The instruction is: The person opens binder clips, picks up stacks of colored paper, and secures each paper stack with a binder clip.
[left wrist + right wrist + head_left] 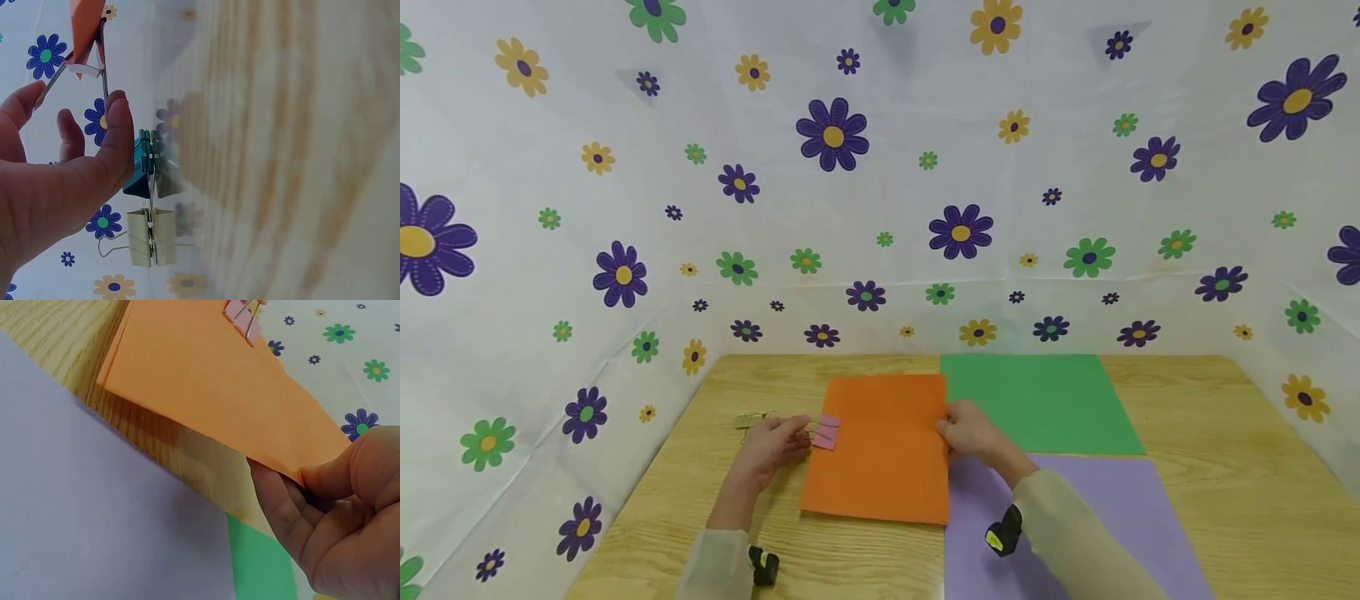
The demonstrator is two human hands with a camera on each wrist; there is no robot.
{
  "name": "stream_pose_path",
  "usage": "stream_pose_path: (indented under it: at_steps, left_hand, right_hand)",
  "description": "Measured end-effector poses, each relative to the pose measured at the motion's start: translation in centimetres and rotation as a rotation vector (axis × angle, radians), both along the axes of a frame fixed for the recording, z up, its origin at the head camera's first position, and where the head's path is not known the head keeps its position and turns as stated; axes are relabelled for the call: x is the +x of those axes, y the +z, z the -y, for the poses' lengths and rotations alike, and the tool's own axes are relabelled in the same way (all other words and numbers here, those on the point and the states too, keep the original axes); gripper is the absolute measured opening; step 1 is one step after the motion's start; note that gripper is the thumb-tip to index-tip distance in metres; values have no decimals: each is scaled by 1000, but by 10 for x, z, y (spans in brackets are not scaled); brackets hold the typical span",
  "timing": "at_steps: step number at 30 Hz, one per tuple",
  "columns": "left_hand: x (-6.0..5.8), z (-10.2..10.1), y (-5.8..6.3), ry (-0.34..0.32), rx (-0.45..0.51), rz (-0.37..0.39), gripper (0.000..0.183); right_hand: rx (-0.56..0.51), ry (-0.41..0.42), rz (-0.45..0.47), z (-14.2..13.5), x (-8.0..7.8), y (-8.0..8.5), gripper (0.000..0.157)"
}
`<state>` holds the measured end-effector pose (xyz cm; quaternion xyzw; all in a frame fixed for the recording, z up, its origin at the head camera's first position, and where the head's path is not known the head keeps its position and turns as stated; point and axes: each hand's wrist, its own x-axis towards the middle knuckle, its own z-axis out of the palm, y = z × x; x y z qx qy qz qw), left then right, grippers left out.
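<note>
Folded orange paper (887, 467) is held above the wooden table, its layers showing in the right wrist view. A pink binder clip (827, 437) sits over the paper's left edge. My left hand (766, 450) pinches the clip's wire handles between thumb and finger; in the left wrist view, the handles stand spread apart. At the opposite edge, my right hand (976, 432) pinches the paper, thumb (328, 478) on top and fingers beneath. Past my left hand stand a pale yellow-green binder clip (139, 239) and a teal one (139, 169), the teal one hidden in the head view.
A green sheet (1037, 400) lies at the back right of the wooden table (1232, 467). Nearer me is a purple sheet (1097, 517), partly under my right forearm. A white flower-patterned cloth (895, 183) rises behind and along both sides.
</note>
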<state>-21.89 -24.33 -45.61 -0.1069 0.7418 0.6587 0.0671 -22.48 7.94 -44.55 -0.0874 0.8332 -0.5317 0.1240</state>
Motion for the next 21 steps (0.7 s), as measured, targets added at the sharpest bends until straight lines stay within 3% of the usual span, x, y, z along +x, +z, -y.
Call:
stream_pose_path:
  at_steps: [8, 11, 15, 21]
  left_hand:
    - [1, 4, 0, 10, -12, -2, 39]
    - [0, 5, 0, 4, -32, -1, 40]
    - [-1, 6, 1, 7, -53, -1, 38]
    - [0, 11, -1, 15, -87, -18, 25]
  right_hand:
    - [31, -61, -27, 8, 0, -2, 30]
    - [46, -71, -37, 9, -1, -3, 29]
    - [81, -71, -67, 10, -1, -4, 28]
    - [152, -46, -144, 15, -3, -6, 41]
